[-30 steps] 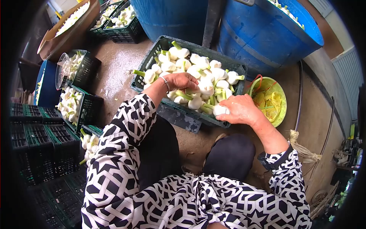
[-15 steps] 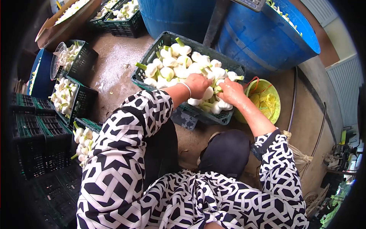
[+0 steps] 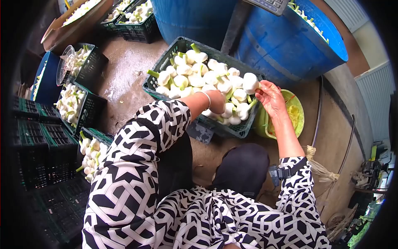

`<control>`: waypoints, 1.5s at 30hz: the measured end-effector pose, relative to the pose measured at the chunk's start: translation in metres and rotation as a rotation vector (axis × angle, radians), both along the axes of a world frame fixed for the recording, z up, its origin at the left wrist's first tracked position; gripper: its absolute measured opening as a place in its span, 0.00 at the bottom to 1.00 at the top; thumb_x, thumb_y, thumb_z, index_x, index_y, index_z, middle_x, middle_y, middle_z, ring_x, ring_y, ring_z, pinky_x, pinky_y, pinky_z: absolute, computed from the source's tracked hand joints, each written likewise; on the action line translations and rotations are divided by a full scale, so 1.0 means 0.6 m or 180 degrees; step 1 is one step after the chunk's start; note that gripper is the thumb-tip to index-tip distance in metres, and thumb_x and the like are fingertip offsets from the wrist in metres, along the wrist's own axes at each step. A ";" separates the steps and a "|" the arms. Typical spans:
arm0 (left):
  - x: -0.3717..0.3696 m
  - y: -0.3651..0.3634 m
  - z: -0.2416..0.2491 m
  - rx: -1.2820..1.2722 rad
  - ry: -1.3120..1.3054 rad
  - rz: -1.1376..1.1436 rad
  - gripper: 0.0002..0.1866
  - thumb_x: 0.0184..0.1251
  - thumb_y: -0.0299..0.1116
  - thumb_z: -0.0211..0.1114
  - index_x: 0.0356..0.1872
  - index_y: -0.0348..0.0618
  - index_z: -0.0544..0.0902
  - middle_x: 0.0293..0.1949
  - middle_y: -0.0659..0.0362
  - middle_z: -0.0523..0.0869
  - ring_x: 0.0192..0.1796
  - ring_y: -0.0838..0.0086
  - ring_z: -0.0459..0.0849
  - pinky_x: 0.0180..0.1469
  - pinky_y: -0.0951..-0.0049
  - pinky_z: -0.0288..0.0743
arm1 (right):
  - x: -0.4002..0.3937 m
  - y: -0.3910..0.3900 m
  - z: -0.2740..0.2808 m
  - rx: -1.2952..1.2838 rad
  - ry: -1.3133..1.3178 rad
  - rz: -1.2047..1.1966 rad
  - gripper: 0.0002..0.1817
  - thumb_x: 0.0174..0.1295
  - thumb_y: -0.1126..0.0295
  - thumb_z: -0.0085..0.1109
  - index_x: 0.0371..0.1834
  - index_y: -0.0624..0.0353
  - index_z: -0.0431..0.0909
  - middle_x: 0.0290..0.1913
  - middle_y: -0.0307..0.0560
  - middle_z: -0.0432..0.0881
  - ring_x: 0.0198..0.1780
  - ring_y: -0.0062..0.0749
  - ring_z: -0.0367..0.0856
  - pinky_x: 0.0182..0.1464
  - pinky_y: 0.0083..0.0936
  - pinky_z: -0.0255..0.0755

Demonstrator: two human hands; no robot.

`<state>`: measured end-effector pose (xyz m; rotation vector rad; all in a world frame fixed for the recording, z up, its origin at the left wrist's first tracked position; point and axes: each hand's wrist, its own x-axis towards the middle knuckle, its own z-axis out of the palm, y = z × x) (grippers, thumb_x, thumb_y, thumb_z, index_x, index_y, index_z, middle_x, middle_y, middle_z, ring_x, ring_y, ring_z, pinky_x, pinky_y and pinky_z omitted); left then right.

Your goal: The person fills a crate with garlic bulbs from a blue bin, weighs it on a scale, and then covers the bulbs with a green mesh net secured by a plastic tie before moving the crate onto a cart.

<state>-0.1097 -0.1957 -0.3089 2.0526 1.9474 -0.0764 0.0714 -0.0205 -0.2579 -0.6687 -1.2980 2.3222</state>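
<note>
A green plastic crate point(image 3: 166, 56) full of white garlic bulbs point(image 3: 181, 81) with short green stems stands in front of me. My right hand point(image 3: 271, 97) pinches one large garlic bulb point(image 3: 250, 83) by its stem at the crate's right side. Down among the bulbs near the front rim is my left hand point(image 3: 216, 101), with a bracelet on its wrist; its fingers are mostly hidden, and whether they hold a bulb is unclear.
A yellow-green bucket point(image 3: 299, 108) with yellow plastic stands right of the crate. Large blue barrels point(image 3: 286, 45) rise behind it. More garlic crates point(image 3: 93, 101) and stacked black crates point(image 3: 52, 153) line the left. A scale point(image 3: 271, 5) is at top.
My right hand has risen out of the pile and moved right, now with a large bulb in its fingers. My left hand has shifted slightly down and reaches deeper among the bulbs.
</note>
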 end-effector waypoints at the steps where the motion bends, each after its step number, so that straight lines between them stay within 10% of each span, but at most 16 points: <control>1: -0.012 0.000 0.025 -0.0315 -0.0694 0.0312 0.13 0.57 0.41 0.62 0.35 0.47 0.89 0.41 0.56 0.89 0.49 0.60 0.83 0.56 0.67 0.75 | -0.005 -0.003 0.004 -0.0117 0.0204 0.0081 0.08 0.66 0.74 0.59 0.47 0.60 0.78 0.39 0.46 0.84 0.39 0.32 0.85 0.43 0.27 0.83; 7: -0.091 -0.002 0.076 0.0804 -0.3972 0.3160 0.16 0.64 0.42 0.62 0.45 0.42 0.82 0.34 0.55 0.87 0.37 0.70 0.86 0.41 0.69 0.79 | -0.077 -0.053 0.003 0.0028 0.0274 0.0513 0.08 0.64 0.75 0.61 0.45 0.61 0.79 0.39 0.48 0.85 0.43 0.35 0.85 0.46 0.28 0.82; 8: -0.090 -0.006 0.070 0.0783 -0.3955 0.3170 0.16 0.64 0.42 0.62 0.45 0.42 0.82 0.34 0.55 0.87 0.37 0.70 0.86 0.41 0.69 0.79 | -0.087 -0.058 -0.020 0.1026 -0.0512 0.1025 0.09 0.62 0.74 0.62 0.45 0.61 0.80 0.39 0.48 0.86 0.44 0.35 0.85 0.46 0.28 0.80; 10: -0.085 -0.013 0.054 0.0552 -0.3162 0.2311 0.21 0.64 0.40 0.65 0.55 0.46 0.73 0.37 0.57 0.87 0.40 0.71 0.85 0.39 0.70 0.79 | -0.099 -0.069 -0.081 0.3657 -0.1497 0.1776 0.13 0.56 0.70 0.65 0.45 0.61 0.82 0.38 0.49 0.87 0.44 0.35 0.85 0.48 0.30 0.76; 14: -0.088 -0.033 0.045 0.0605 -0.2609 0.1503 0.42 0.47 0.38 0.76 0.64 0.50 0.63 0.50 0.46 0.82 0.51 0.57 0.83 0.58 0.64 0.74 | -0.085 -0.057 -0.091 0.3523 -0.1574 0.1610 0.15 0.55 0.68 0.64 0.46 0.58 0.82 0.41 0.50 0.87 0.44 0.38 0.85 0.51 0.32 0.76; 17: -0.081 -0.046 0.061 0.0790 -0.1985 0.1363 0.41 0.44 0.38 0.78 0.60 0.48 0.65 0.45 0.48 0.83 0.48 0.53 0.83 0.53 0.61 0.76 | -0.047 -0.045 -0.008 0.3233 -0.1629 0.1148 0.17 0.56 0.65 0.63 0.49 0.56 0.81 0.46 0.50 0.85 0.47 0.40 0.84 0.53 0.33 0.75; 19: -0.060 -0.041 0.065 0.0760 -0.1977 0.1259 0.34 0.44 0.35 0.77 0.53 0.46 0.67 0.39 0.51 0.84 0.44 0.52 0.84 0.50 0.60 0.76 | -0.021 -0.035 0.032 0.4423 -0.1349 0.1280 0.21 0.56 0.61 0.64 0.53 0.53 0.80 0.53 0.48 0.82 0.54 0.43 0.80 0.56 0.35 0.73; 23: -0.039 -0.028 0.060 0.1129 -0.1544 0.1003 0.29 0.49 0.33 0.72 0.52 0.45 0.68 0.40 0.51 0.84 0.45 0.52 0.84 0.49 0.59 0.75 | 0.005 -0.079 0.028 0.5606 -0.2635 0.2713 0.28 0.48 0.55 0.69 0.55 0.49 0.79 0.55 0.47 0.79 0.61 0.39 0.70 0.60 0.42 0.62; 28: -0.010 -0.034 0.120 0.1573 0.0121 0.0605 0.17 0.46 0.31 0.67 0.41 0.45 0.79 0.46 0.55 0.78 0.53 0.62 0.76 0.55 0.55 0.67 | -0.002 -0.034 0.030 0.4668 -0.2037 0.1446 0.30 0.39 0.64 0.66 0.52 0.58 0.79 0.45 0.55 0.82 0.49 0.49 0.78 0.56 0.44 0.70; 31: 0.037 -0.016 0.089 0.1851 0.0108 -0.0614 0.15 0.48 0.37 0.68 0.40 0.50 0.83 0.44 0.60 0.80 0.50 0.67 0.77 0.54 0.60 0.65 | 0.008 -0.017 0.050 0.2860 -0.1338 0.1117 0.31 0.48 0.72 0.67 0.60 0.63 0.74 0.50 0.49 0.83 0.52 0.33 0.80 0.58 0.30 0.71; 35: 0.079 0.023 0.024 0.1252 0.0644 -0.0964 0.06 0.53 0.37 0.65 0.30 0.54 0.87 0.33 0.66 0.85 0.48 0.68 0.81 0.55 0.61 0.67 | 0.030 -0.033 0.076 0.2469 -0.1376 0.0944 0.30 0.51 0.74 0.67 0.60 0.65 0.73 0.50 0.44 0.81 0.52 0.27 0.78 0.58 0.26 0.71; 41: -0.004 0.055 0.007 0.0607 -0.1552 0.0147 0.11 0.50 0.30 0.65 0.36 0.48 0.89 0.33 0.55 0.89 0.39 0.61 0.87 0.46 0.66 0.79 | 0.069 -0.054 0.108 0.2437 -0.1135 0.1059 0.30 0.51 0.72 0.68 0.60 0.65 0.73 0.53 0.42 0.80 0.56 0.25 0.76 0.61 0.26 0.68; 45: -0.007 0.054 0.019 0.0640 -0.1572 0.0302 0.12 0.45 0.28 0.66 0.34 0.46 0.89 0.33 0.55 0.89 0.39 0.61 0.87 0.47 0.67 0.80 | 0.066 -0.082 0.050 0.4910 -0.1267 0.1638 0.32 0.47 0.62 0.69 0.60 0.54 0.77 0.61 0.53 0.74 0.66 0.48 0.68 0.68 0.39 0.59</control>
